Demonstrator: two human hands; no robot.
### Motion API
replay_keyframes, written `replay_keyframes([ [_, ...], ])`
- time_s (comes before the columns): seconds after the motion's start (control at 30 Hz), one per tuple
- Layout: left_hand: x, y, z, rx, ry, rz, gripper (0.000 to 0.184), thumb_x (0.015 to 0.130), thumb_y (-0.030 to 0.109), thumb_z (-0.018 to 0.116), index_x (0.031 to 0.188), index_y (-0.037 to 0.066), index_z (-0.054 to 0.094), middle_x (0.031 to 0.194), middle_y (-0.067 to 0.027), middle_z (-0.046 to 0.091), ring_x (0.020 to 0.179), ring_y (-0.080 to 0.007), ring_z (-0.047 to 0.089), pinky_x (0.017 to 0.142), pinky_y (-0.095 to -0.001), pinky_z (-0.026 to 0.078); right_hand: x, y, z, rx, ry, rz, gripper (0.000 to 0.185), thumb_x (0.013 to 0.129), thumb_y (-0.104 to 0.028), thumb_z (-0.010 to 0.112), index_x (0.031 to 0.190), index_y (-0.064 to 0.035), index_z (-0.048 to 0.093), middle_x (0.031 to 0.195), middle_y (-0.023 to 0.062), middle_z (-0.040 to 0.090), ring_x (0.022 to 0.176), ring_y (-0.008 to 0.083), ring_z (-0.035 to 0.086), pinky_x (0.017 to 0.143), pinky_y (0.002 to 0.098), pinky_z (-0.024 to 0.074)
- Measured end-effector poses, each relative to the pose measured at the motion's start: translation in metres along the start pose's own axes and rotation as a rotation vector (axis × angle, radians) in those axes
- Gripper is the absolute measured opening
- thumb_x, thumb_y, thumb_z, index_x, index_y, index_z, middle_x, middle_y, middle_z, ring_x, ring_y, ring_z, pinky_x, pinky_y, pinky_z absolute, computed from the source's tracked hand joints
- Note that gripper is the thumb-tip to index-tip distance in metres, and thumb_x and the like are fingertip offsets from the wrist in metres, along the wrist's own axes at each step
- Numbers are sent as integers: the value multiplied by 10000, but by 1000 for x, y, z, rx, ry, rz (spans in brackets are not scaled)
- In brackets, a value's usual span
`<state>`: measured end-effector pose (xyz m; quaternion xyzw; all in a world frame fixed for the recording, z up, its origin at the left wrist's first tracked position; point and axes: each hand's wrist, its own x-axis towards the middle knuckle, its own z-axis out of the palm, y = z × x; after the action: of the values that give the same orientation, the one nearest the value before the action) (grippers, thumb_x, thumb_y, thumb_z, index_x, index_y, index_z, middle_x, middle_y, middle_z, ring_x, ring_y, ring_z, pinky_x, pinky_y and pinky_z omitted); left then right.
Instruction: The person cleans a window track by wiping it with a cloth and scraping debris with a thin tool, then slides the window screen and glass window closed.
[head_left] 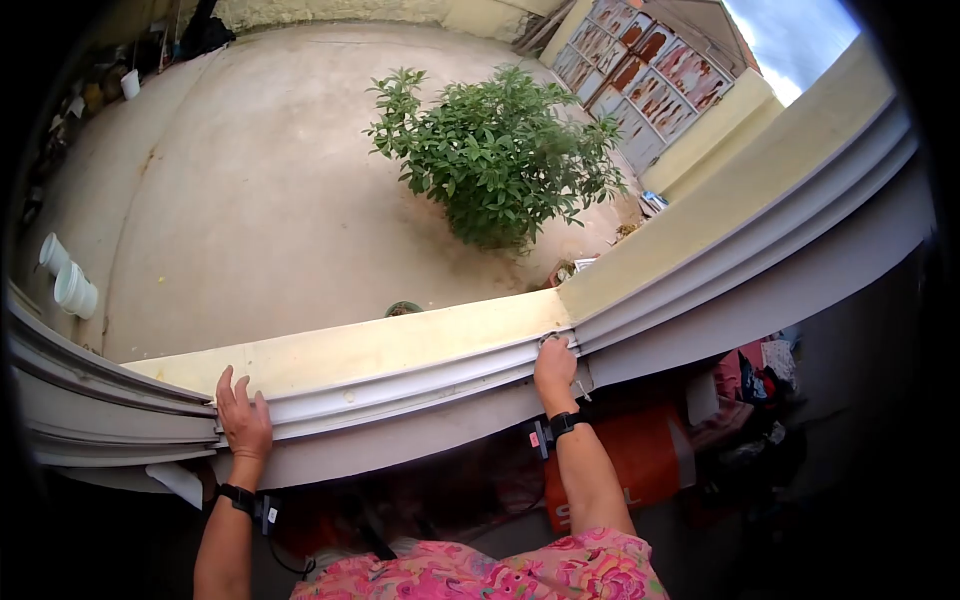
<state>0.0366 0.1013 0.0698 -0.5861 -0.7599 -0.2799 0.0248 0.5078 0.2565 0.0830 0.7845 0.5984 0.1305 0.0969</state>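
Observation:
A white sliding-window track [400,386] runs across the bottom of an open window frame. At its left end my left hand [243,415] rests on the rails, fingers stretched out and apart, holding nothing. My right hand [556,372] is closed at the right corner of the track. Something small and dark shows at its fingertips, too hidden to name. Beyond the track lies the cream outer sill [420,335]. Each wrist wears a black strap with a small device.
Side rails [760,235] of the frame rise at the right. Outside, a leafy bush [490,155] grows in a concrete yard [250,190], with white buckets [75,290] at left and a rusty metal gate [645,75] behind. Indoors, an orange bag [630,450] lies below the sill.

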Motion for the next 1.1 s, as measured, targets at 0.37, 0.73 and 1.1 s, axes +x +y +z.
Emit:
replay_keyframes([
  [0.37, -1, -5, 6, 0, 9, -12, 273, 793, 81, 541, 1049, -5, 503, 1280, -190, 386, 1185, -358, 374, 980, -424, 319, -56, -23, -46, 348, 65, -350, 70, 771, -63, 521, 805, -35, 577, 863, 137, 547, 691, 322, 630, 625, 398, 519],
  [0.73, -1, -1, 3, -8, 18, 7, 288, 759, 75, 569, 1028, -13, 512, 1267, -193, 401, 1195, -347, 370, 984, -423, 320, -36, -54, -20, 21, 19, -131, 129, 816, -104, 530, 825, -31, 636, 868, 113, 574, 694, 229, 655, 578, 293, 541],
  [1.1, -2, -6, 7, -11, 5, -23, 279, 768, 92, 566, 1023, -11, 515, 1268, -191, 397, 1199, -347, 364, 993, -419, 314, -129, -139, -74, 616, -47, -499, 95, 759, -65, 550, 836, -29, 592, 826, 150, 554, 684, 349, 597, 623, 412, 492],
])
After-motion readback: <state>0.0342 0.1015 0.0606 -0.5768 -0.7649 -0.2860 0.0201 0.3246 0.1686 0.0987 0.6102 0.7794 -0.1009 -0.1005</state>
